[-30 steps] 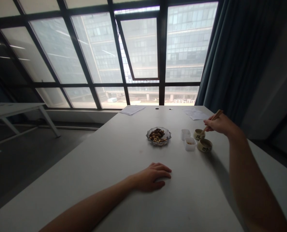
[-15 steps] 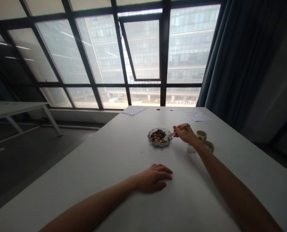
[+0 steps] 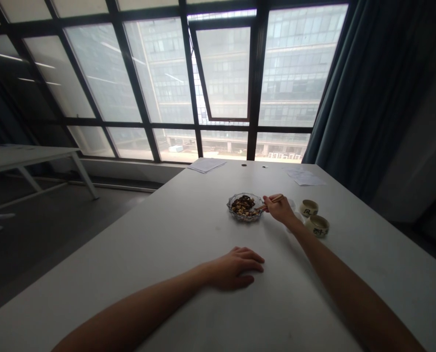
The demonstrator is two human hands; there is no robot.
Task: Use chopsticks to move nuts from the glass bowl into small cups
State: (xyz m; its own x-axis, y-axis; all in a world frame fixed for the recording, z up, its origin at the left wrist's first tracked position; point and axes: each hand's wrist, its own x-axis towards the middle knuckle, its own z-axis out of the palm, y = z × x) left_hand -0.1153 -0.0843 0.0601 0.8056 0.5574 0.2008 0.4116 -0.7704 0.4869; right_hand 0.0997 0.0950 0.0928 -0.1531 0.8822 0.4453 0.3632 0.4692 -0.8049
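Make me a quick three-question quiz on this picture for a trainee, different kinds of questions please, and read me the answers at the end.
1. Multiple choice: what does the right hand hold?
A) a spoon
B) chopsticks
C) a knife

2. True or false: the left hand is gripping a cup.

3. Count: how many round pots with dark characters stand to the right of the glass dish, as seen in the picture?

Key:
1. B.
2. False; it rests on the white table, fingers spread, with nothing visible in it.
3. Two.
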